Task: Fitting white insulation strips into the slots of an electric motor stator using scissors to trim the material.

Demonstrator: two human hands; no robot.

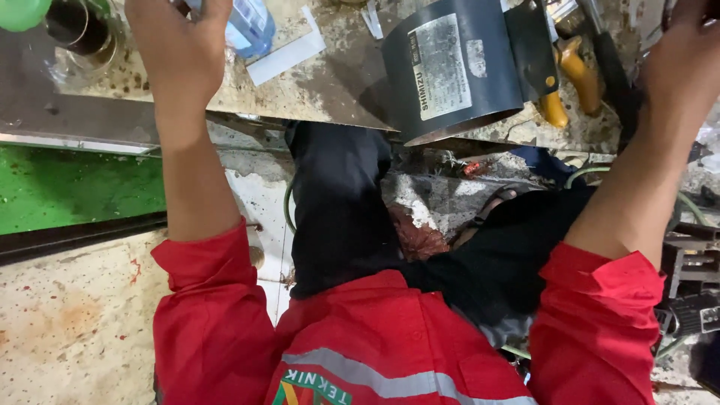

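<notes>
Left hand (180,45): rests on the bench top, its back to the camera, touching a clear plastic bottle (251,26); the fingers are cut off by the frame edge, so I cannot tell whether they are apart or closed on it.
Right hand (686,64): reaches to the top right corner beside dark tools; its fingers are out of view, so their state cannot be told.
Motor housing (450,67): a grey metal cylinder lying on its side at the bench (322,90) edge, between the two hands and touched by neither, its open end overhanging the edge.
Handling: it looks heavy, stiff and smooth-walled; a safe hold would likely be both hands around the body or under the open rim, which may be sharp.
Nearby: yellow-handled pliers (570,79) just behind the housing, a white paper strip (285,56), a dark cup (75,26) at top left.
In the way: the person's knees below the bench, hoses (289,210) on the floor.
</notes>
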